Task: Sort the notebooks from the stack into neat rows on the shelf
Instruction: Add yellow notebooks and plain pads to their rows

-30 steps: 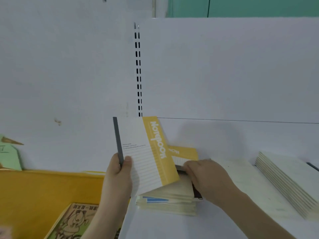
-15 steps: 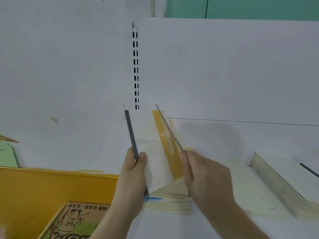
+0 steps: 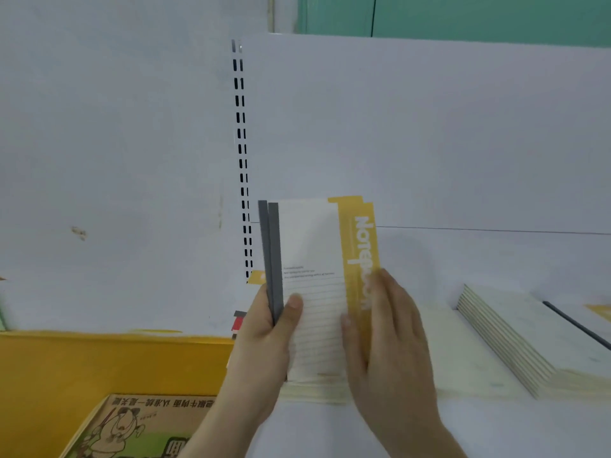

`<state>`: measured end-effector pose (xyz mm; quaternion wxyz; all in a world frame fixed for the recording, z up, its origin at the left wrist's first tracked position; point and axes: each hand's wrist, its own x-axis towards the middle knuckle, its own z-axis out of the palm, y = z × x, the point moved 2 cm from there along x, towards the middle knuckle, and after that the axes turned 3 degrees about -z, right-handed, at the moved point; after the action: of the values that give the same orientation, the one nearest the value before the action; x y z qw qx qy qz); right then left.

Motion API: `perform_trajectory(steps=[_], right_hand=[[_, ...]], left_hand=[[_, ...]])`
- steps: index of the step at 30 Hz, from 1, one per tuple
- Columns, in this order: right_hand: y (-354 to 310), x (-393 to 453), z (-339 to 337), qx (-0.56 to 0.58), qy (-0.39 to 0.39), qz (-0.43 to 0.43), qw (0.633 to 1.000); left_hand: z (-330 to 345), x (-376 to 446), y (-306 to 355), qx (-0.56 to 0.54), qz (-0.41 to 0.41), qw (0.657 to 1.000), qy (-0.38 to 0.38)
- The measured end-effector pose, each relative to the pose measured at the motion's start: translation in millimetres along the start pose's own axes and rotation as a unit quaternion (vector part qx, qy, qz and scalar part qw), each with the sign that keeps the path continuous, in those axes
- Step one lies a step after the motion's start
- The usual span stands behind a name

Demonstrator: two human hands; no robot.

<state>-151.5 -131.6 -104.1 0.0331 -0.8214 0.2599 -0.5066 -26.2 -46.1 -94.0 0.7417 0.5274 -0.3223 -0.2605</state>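
Two white-and-yellow notebooks [image 3: 314, 259] with grey spines stand upright together in front of me, above the stack [image 3: 314, 393] on the white shelf [image 3: 330, 431]. My left hand [image 3: 264, 338] grips their spine edge, thumb across the lined cover. My right hand [image 3: 386, 345] lies against the yellow right edge with straight fingers, thumb on the cover. The stack below is mostly hidden by both hands.
A row of cream notebooks [image 3: 515, 342] lies fanned on the shelf at the right, with a flat one [image 3: 463, 355] beside it. A yellow bin [image 3: 99, 365] with a printed cardboard box [image 3: 139, 428] sits at the lower left. A slotted shelf upright [image 3: 243, 160] runs up the back panel.
My right hand lifted a second notebook off the stack and brought it against the one in my left hand. Both now stand together, held from both sides.
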Motion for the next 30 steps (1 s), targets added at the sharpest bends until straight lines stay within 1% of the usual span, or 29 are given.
perform_trajectory(steps=[1,2,4,6,9,11,14,16,18,22,26,30], right_hand=[[8.1,3.9,-7.8,0.039,-0.024,0.071,0.996],[13.6,6.2,-13.9,0.098,-0.054,0.131,0.985],[21.7,4.2,-23.4,0.224,-0.090,0.198,0.950],[29.7,-3.9,-34.1,0.267,-0.052,0.219,0.937],[43.8,-24.3,-51.3,0.288,0.019,0.249,0.924],[50.5,-36.5,-61.0,0.284,0.033,0.240,0.928],[53.3,-51.5,-71.5,0.287,0.017,0.218,0.933],[58.8,-63.3,-72.1,0.296,-0.012,0.222,0.929],[68.3,-74.1,-70.9,0.298,-0.061,0.228,0.925],[83.3,-82.6,-77.1,0.257,-0.170,0.200,0.930],[94.3,-90.0,-82.8,0.200,-0.214,0.158,0.943],[94.8,-92.0,-89.3,0.175,-0.213,0.135,0.952]], left_hand=[[2.8,-1.3,-1.6,0.010,0.001,1.000,-0.015],[6.5,-3.1,-4.1,0.022,0.000,0.999,-0.029],[15.1,-7.7,-9.6,0.054,0.005,0.997,-0.046],[23.6,-13.1,-14.9,0.092,0.015,0.993,-0.068],[34.2,-23.5,-24.8,0.166,0.024,0.980,-0.106],[38.6,-30.2,-35.1,0.192,0.020,0.975,-0.109],[43.5,-46.6,-41.6,0.188,0.009,0.978,-0.092],[47.5,-57.7,-42.8,0.183,-0.007,0.979,-0.094],[50.4,-67.4,-45.7,0.198,-0.022,0.976,-0.087],[52.6,-84.9,-52.4,0.227,-0.028,0.973,-0.019],[55.6,-95.1,-57.5,0.261,-0.029,0.965,0.022],[58.9,-98.1,-56.1,0.294,-0.029,0.955,0.030]])
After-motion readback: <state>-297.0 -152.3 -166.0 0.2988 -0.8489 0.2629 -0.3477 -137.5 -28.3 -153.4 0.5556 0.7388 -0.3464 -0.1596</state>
